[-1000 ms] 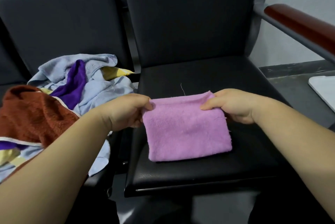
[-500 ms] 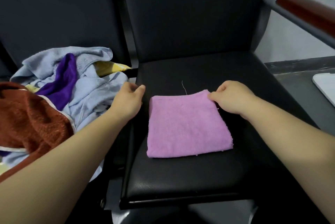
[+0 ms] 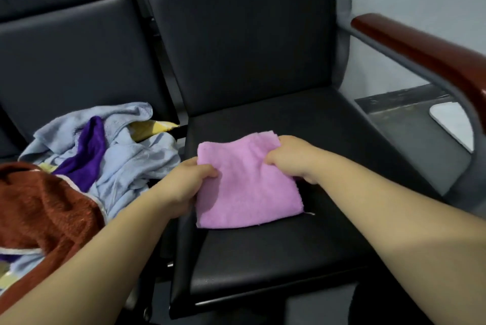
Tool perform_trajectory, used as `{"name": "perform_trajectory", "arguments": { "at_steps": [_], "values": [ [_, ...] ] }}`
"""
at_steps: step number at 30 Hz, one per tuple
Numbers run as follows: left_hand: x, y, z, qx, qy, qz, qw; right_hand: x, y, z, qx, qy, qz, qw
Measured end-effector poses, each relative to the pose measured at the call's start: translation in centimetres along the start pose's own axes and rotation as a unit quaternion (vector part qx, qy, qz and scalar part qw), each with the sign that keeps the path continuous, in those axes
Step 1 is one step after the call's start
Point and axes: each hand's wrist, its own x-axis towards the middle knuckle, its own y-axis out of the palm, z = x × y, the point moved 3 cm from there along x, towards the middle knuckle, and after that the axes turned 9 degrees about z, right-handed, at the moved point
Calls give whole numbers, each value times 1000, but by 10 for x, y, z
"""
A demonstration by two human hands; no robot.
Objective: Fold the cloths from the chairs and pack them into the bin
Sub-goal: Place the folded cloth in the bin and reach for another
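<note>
So the pink cloth (image 3: 247, 185) is folded into a rough square and sits over the black seat (image 3: 276, 259) of the right-hand chair, toward the seat's 10 o'clock side, with both hands on it. Left hand (image 3: 184, 182) has it by the 9 o'clock edge: thumb curled over the top, the other fingers tucked underneath where I can't see them, so basically a pinch. Right hand (image 3: 292, 159) is clamped on the 2 o'clock corner, fingers curled down into the fabric, and the stacked layers poke out just past the knuckles. The near edge looks like it's lying on the seat. Whether the far edge is lifted off, I honestly can't tell. There's a tiny loose thread (image 3: 310, 213) sticking out at the cloth's 4 o'clock corner. Off at 9 o'clock from it, on the next chair over, is the unfolded pile. It has a blue cloth (image 3: 126, 156) crumpled on top and a purple cloth (image 3: 89, 151) tangled in its folds. A bit of yellow cloth (image 3: 150, 127) peeks out at the pile's 1 o'clock, and a brown cloth (image 3: 44, 206) with pale trim is at its 7 o'clock, nearest the camera. At 2 o'clock from the pink cloth is the reddish-brown armrest (image 3: 420, 53). Below it on the grey floor there's a white thing (image 3: 452, 122), only partly in view, no idea what it is.
</note>
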Motion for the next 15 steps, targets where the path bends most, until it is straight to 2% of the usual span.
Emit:
{"name": "perform_trajectory", "arguments": {
  "at_steps": [1, 3, 7, 10, 12, 15],
  "values": [
    [-5, 5, -8, -28, 20, -7, 999, -8, -12, 3, 38, -27, -9, 999],
    [-11, 15, -29, -53, 69, -6, 996, -29, -38, 12, 48, -81, -42, 995],
    [-15, 57, -89, -24, 156, 39, 987, -83, -98, -1, 57, -146, -135, 978],
    [-16, 121, -129, 26, 180, 129, 975, -133, -136, -47, 44, -147, -250, 956],
    [-18, 171, -142, 65, 180, 196, 962, -167, -152, -88, 89, -138, -327, 931],
    [-24, 268, -144, 141, 174, 295, 929, -217, -157, -174, 169, -67, -413, 893]
  ]
}}
